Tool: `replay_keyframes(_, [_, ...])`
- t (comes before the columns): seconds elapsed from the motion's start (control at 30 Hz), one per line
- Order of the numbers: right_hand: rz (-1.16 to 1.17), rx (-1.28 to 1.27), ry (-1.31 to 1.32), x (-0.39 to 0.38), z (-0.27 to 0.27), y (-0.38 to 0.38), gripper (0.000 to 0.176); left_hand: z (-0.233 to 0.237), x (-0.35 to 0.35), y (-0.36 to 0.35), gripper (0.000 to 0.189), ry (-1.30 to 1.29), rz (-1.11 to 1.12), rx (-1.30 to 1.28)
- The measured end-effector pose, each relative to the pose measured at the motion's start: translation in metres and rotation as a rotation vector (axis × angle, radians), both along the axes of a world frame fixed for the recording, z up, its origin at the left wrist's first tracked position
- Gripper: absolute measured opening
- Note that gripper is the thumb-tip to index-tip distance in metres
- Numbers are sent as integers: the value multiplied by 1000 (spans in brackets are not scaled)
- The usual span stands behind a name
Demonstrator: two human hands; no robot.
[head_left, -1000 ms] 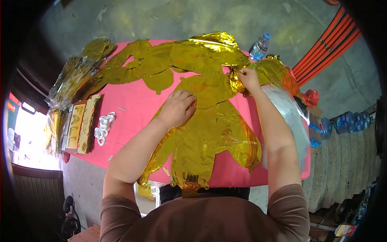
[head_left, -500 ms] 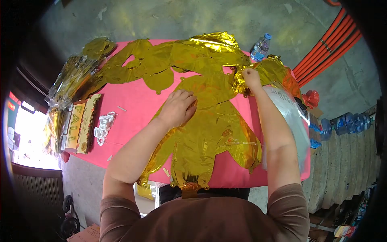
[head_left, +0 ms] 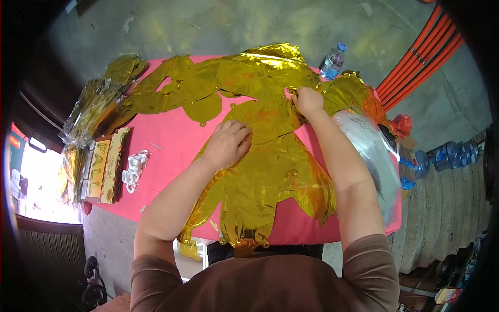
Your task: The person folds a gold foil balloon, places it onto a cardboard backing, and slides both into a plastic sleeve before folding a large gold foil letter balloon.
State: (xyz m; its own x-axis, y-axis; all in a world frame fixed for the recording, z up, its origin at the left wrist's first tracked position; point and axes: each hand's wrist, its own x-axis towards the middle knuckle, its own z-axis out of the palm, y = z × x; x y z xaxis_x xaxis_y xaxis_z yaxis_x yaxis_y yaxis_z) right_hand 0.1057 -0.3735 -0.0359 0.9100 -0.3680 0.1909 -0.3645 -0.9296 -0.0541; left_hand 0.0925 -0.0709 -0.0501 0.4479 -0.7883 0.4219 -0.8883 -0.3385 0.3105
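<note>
Flat gold foil balloons (head_left: 270,171) lie spread over a pink table (head_left: 166,140). My left hand (head_left: 227,143) rests palm down on the nearest balloon, near its upper left edge. My right hand (head_left: 307,101) is closed on a crumpled gold foil piece (head_left: 343,91) at the far right of the table, between the near balloon and the larger gold balloons (head_left: 234,78) at the back.
A clear plastic bag (head_left: 371,156) lies under my right forearm. A water bottle (head_left: 332,61) stands beyond the table. Packaged gold letter sets (head_left: 106,164) and a white plastic bundle (head_left: 134,166) sit at the left. More water bottles (head_left: 442,156) and orange pipes (head_left: 421,60) are at the right.
My right hand has moved left and slightly toward the table's middle, pulling the crumpled gold foil with it. My left hand stays on the near balloon.
</note>
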Motion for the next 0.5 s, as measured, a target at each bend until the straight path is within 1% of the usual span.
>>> replay_keyframes(0.03, [0, -1, -4, 2, -3, -2, 26, 0, 1, 0, 34, -10, 2, -7])
replay_keyframes(0.1, [-107, 155, -82, 5, -9, -4, 28, 0, 0, 0, 35, 0, 2, 0])
replay_keyframes(0.13, [-101, 153, -80, 7, -10, -5, 28, 1, 0, 0, 35, 11, 1, 5])
replay_keyframes(0.2, [-181, 265, -93, 9, -13, -10, 34, -1, 1, 1, 35, 15, 0, 6])
replay_keyframes(0.23, [-182, 265, -92, 10, -16, -13, 34, -1, 2, 0, 35, 17, -9, 8])
replay_keyframes(0.33, [-178, 296, -129, 13, -20, -25, 38, -3, 2, 0, 35, -16, 2, -7])
replay_keyframes(0.4, [-114, 390, -180, 10, -18, -29, 33, -4, 3, -1, 35, -18, -3, -13])
replay_keyframes(0.43, [-113, 391, -180, 7, -14, -30, 33, -4, 3, 0, 35, -18, -9, -17])
replay_keyframes(0.5, [17, 490, 3, -3, -2, -33, 30, -2, 3, 0, 35, -7, -10, -17])
